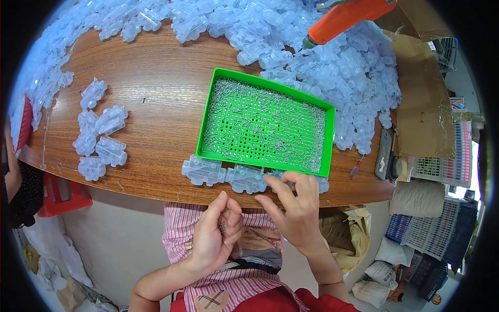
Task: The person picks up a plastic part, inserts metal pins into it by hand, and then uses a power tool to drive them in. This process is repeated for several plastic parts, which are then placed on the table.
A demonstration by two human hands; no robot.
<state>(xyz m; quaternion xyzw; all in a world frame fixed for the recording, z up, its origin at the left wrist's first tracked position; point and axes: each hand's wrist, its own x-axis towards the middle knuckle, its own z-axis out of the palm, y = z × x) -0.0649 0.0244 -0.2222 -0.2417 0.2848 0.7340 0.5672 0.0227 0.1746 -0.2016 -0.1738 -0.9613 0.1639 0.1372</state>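
My left hand [218, 231] is held palm-up just off the table's front edge, its fingers curled in. A small dark glint shows in its palm, too small to name. My right hand [296, 210] is beside it, thumb and forefinger apart with nothing visible between them. Its fingertips are nearest a clear plastic casing [244, 178], one of several in a row along the table edge. Another clear casing [204, 171] lies to its left. Behind the row, a green perforated tray [332, 138] holds many small silver screws [249, 117], spread over its floor.
An orange power screwdriver [348, 22] hangs over the far right. Clear casings [343, 73] are heaped along the back, and a small group [110, 151] lies at left. A phone [383, 154] and small screwdriver [356, 167] are at right. Another person's arm [13, 177] shows far left.
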